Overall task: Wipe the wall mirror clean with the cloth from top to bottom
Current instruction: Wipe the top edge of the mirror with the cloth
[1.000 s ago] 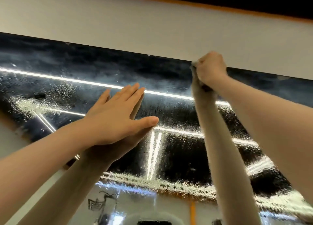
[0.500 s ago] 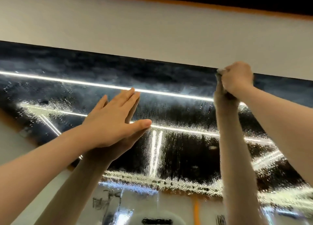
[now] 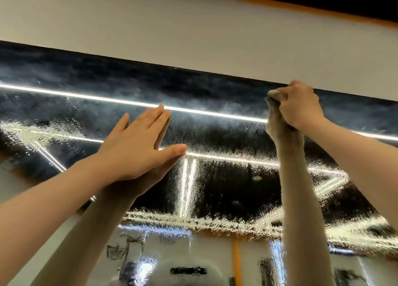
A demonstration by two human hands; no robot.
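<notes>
head | left hand [image 3: 137, 147] flat, fingers straight, on the wet mirror [image 3: 215, 178] below its top edge | right hand [image 3: 301, 106] clenched round cloth [image 3: 273, 93], pressing it at mirror's top edge, under the wall [image 3: 172, 33]

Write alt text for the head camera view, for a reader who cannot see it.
A person's right hand grips a bunched cloth against the top edge of a wet wall mirror, while the left hand presses flat on the glass. Water droplets cover the mirror, which reflects both arms and ceiling light strips, below a pale wall.
</notes>
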